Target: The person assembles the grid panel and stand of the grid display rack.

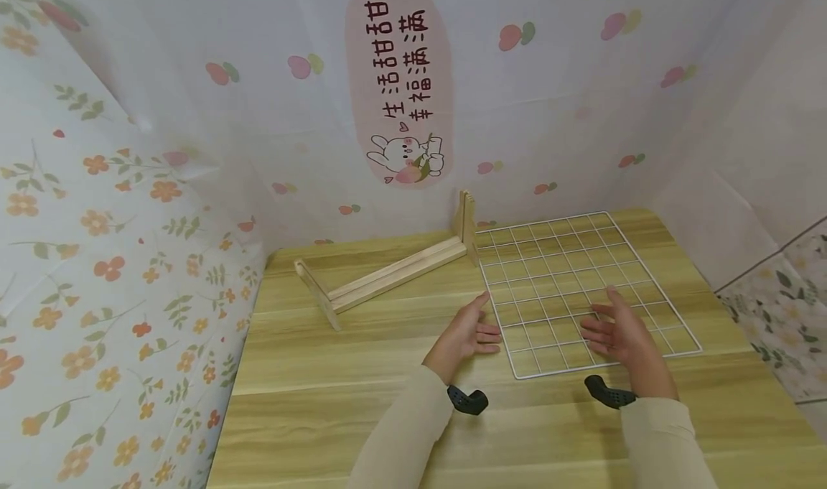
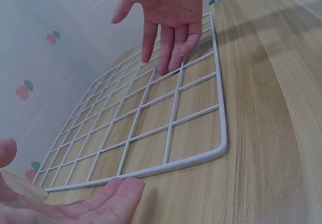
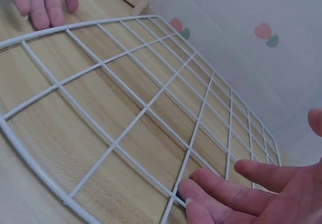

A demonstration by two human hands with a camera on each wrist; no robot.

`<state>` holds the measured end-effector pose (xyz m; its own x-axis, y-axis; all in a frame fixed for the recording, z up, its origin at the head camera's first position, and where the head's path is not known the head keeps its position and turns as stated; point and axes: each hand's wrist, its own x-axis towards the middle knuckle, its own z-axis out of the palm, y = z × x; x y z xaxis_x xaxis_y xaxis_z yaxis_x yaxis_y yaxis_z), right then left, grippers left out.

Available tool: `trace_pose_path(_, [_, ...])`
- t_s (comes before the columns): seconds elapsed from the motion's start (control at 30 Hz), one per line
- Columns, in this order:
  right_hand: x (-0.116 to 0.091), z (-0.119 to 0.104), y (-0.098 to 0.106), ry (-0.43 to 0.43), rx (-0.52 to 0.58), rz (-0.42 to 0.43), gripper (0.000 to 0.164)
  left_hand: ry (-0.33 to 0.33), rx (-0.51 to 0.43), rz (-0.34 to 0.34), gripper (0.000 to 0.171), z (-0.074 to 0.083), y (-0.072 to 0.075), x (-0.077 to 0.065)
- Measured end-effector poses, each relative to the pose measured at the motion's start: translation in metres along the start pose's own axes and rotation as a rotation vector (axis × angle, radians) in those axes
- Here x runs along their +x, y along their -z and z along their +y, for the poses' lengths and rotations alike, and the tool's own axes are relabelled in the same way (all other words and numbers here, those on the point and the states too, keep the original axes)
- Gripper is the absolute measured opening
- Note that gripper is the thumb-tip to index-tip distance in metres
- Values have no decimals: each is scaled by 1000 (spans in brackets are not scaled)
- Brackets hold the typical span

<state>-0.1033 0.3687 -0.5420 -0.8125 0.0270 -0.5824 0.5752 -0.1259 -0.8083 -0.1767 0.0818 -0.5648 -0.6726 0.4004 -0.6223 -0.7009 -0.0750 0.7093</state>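
Note:
A white wire grid panel (image 1: 552, 294) lies on the wooden tabletop, its near left corner pointing toward me. Beside its left edge is my left hand (image 1: 465, 334), palm turned inward and fingers loosely extended. In the left wrist view those fingertips (image 2: 132, 184) come right up to the panel's rim. My right hand (image 1: 620, 332) is over the near right part of the panel, fingers relaxed and thumb up. The right wrist view shows its fingertips (image 3: 193, 191) close over the wires. Neither hand grips anything.
A light wooden stand (image 1: 397, 270), two uprights joined by a long bar, is behind and left of my hands, its right upright next to the panel's far left corner. Patterned cloth (image 1: 271, 137) hangs behind the table (image 1: 310, 417). Black wrist mounts (image 1: 468, 401) sit on both wrists.

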Motion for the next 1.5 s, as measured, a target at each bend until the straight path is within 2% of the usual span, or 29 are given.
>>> trace_pose_path(0.17, [3, -1, 7, -22, 65, -37, 100, -8, 3, -3, 90, -1, 1, 0])
trace_pose_path(0.4, [5, -3, 12, -37, 36, -54, 101, -4, -1, -32, 90, -1, 1, -1])
trace_pose_path(0.73, [-2, -9, 21, -36, 76, -67, 100, 10, -36, -100, 91, 1, -1, -3])
trace_pose_path(1.13, [-8, -18, 27, -19, 166, -155, 98, 37, -146, -185, 85, 8, -1, -4])
trace_pose_path(1.4, [-9, -17, 28, -41, 185, -143, 100, 41, -182, -213, 86, 8, -1, -8])
trace_pose_path(1.5, [-10, -18, 29, -41, 194, -143, 101, 34, -184, -223, 80, 8, -3, -8])
